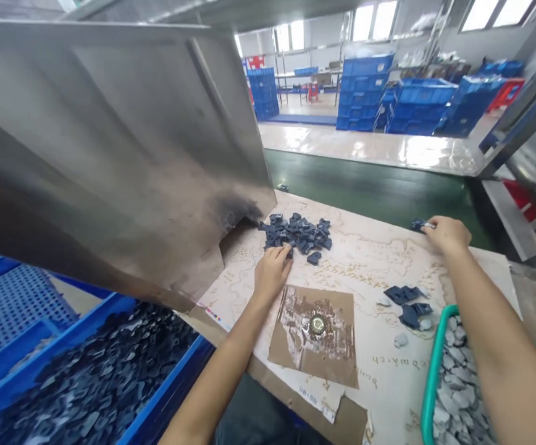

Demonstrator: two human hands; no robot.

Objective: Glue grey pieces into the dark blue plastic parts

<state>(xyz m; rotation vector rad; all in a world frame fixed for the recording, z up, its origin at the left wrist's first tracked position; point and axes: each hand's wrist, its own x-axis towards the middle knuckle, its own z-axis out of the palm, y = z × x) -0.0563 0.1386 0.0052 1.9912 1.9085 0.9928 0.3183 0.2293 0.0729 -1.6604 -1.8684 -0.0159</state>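
Note:
My left hand (pixel 273 267) is at the near edge of a pile of dark blue-grey plastic pieces (pixel 301 233), its fingers closed on one piece that they mostly hide. My right hand (pixel 451 236) is stretched out to the right, at the edge of the green conveyor belt (pixel 365 185). It pinches a small dark plastic piece (pixel 417 225) with a pale part on it. Below that hand several dark pieces (pixel 407 304) lie loose on the printed board, with a few pale grey pieces (pixel 401 340) beside them.
A green basket (pixel 428 395) of pale grey pieces stands under my right forearm. A brown cardboard square (pixel 291 346) with a round shiny centre lies before me. A large metal sheet (pixel 124 161) slants at left above a blue crate (pixel 157 395) of dark pieces. Blue crates (pixel 365 93) stand behind.

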